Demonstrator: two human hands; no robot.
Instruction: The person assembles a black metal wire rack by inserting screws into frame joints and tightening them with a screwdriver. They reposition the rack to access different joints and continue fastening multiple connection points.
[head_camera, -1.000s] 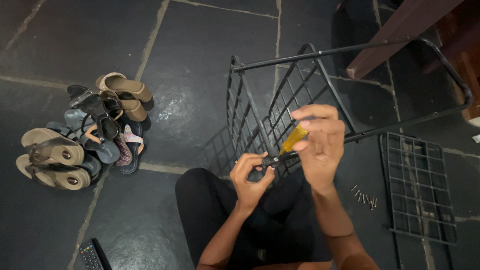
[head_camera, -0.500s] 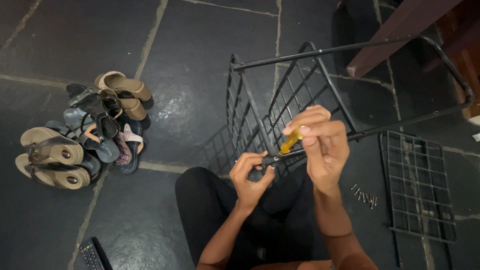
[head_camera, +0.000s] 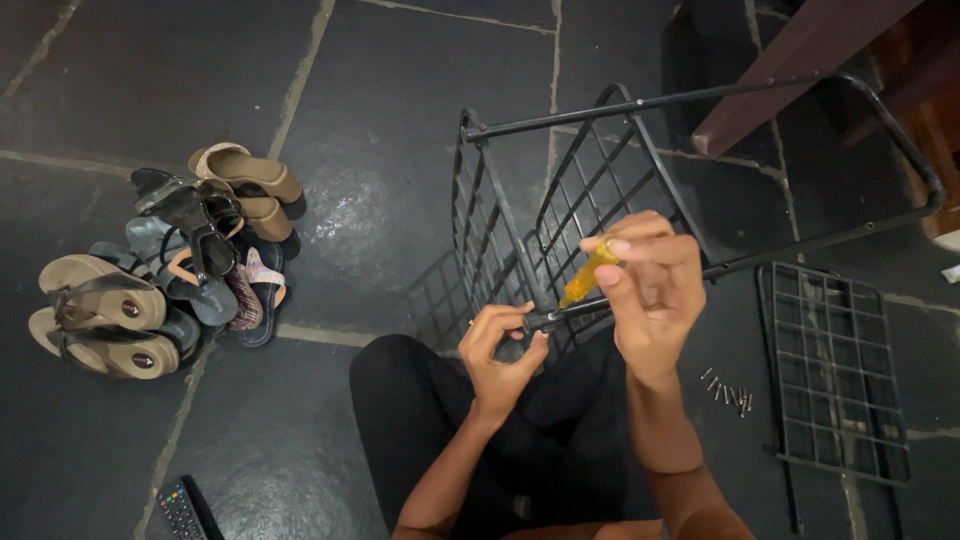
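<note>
A black wire rack frame stands tilted on the dark stone floor in front of me. My left hand pinches the near corner joint of the frame. My right hand grips a screwdriver with a yellow handle, its tip pointing down-left into that same joint. My legs in black trousers lie under both hands.
A loose black wire shelf panel lies flat at the right, with several small screws beside it. A pile of sandals sits at the left. A remote control lies bottom left. A wooden furniture leg crosses the top right.
My right hand has shifted slightly down and rotated on the screwdriver handle. My left hand stays at the frame's corner joint.
</note>
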